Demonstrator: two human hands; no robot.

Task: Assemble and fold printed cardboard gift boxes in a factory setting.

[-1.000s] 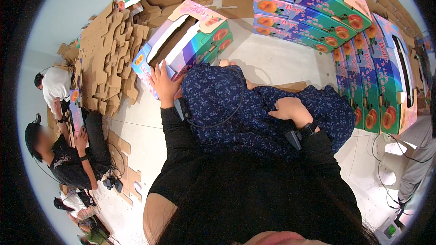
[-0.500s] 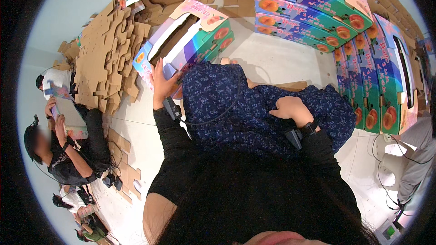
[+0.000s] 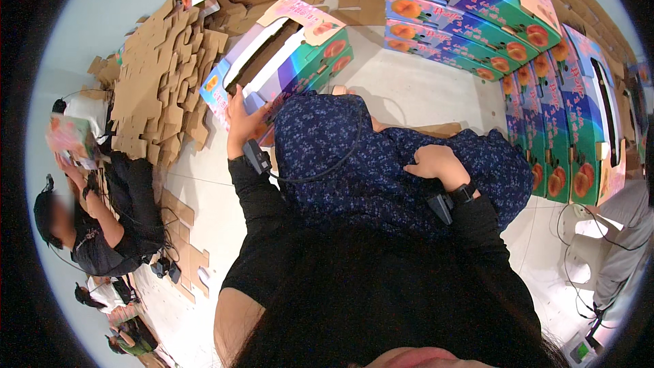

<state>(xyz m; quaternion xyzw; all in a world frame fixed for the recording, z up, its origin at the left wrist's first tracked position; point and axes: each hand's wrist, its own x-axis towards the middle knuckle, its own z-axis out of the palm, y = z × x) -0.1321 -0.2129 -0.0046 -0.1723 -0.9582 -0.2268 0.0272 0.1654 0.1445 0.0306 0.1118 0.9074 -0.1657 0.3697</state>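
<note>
My left hand [image 3: 243, 119] lies against the near end of a colourful fruit-print carton [image 3: 327, 65], thumb and fingers spread over its corner. A long slot in the carton's white and lilac top shows a brown inside. Its side is green, blue and purple, and another similar layer seems to lie underneath. My right hand [image 3: 439, 165] rests on the dark blue flowered skirt [image 3: 327, 136] over my lap, fingers loosely bent and holding nothing visible. Some of its fingertips are hidden.
Stacked matching cartons [image 3: 470, 20] stand ahead on the right, with more cartons [image 3: 579, 123] on edge beside my right knee. A heap of flat cardboard pieces [image 3: 160, 75] lies left. Farther left, a co-worker [image 3: 95, 225] lifts a carton [image 3: 71, 138]. Cables trail near a white stool [image 3: 589, 249].
The co-worker at the left has raised the carton and moved it farther away. My hands stay in nearly the same places, and the carton by my left hand has hardly shifted.
</note>
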